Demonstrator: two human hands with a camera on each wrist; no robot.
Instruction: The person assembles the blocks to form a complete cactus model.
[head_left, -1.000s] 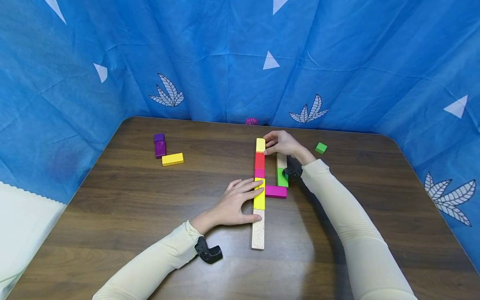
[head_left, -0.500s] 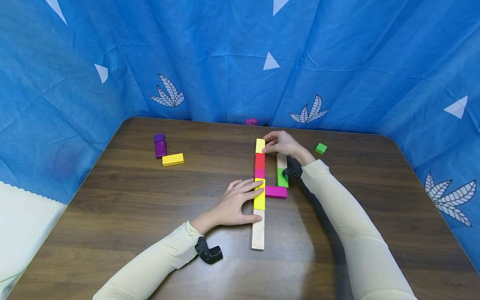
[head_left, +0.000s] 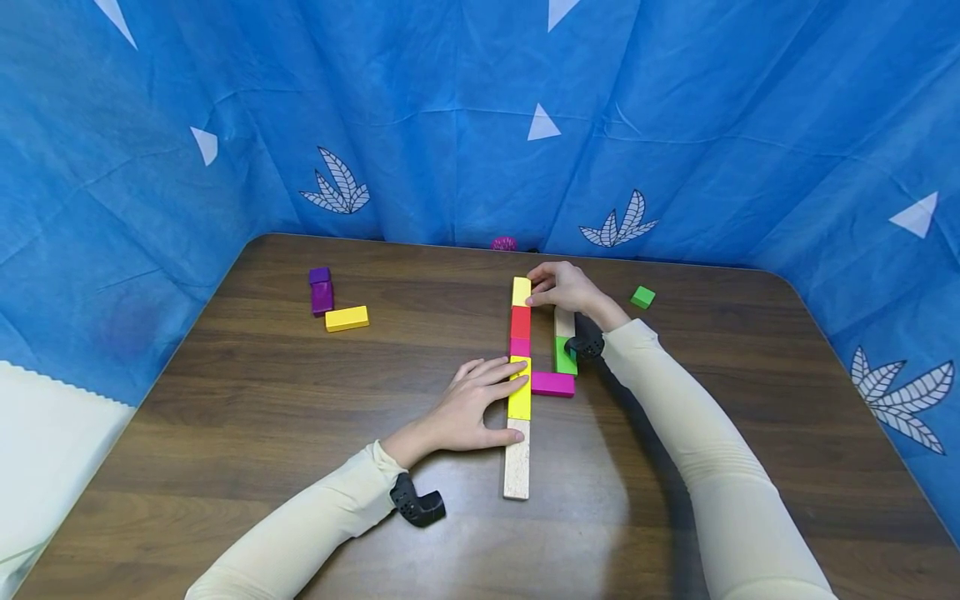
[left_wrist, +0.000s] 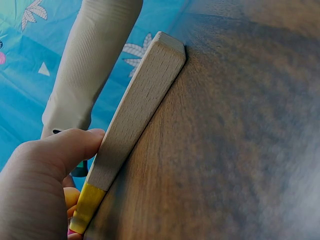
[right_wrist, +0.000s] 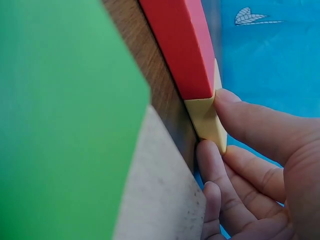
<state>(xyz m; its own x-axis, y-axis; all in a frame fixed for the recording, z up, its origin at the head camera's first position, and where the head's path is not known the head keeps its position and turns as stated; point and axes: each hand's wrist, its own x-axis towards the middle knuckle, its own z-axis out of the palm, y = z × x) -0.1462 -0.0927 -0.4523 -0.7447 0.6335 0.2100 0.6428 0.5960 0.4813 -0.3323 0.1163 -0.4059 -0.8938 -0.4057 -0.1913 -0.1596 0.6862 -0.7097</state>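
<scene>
A straight row of wooden blocks runs away from the person in the head view. From the near end it has a plain wood block (head_left: 517, 467), a yellow block (head_left: 519, 404), a pink block (head_left: 519, 347), a red block (head_left: 520, 322) and a pale yellow block (head_left: 521, 291). My left hand (head_left: 472, 408) rests across the row, straight fingers on the yellow block, thumb on the plain wood one. At the far end my right hand (head_left: 567, 288) pinches the pale yellow block (right_wrist: 207, 117) between thumb and fingers, against the red block (right_wrist: 180, 50).
Right of the row lie a magenta block (head_left: 552, 384), a green block (head_left: 565, 357) and another plain block (head_left: 565, 322). A small green block (head_left: 642, 297) lies farther right. At left are a purple block (head_left: 322, 297), a smaller purple one (head_left: 319, 274) and an orange-yellow block (head_left: 347, 318).
The right thumb has shifted very slightly along the far end of the row. The left hand and the other blocks stay where they were.
</scene>
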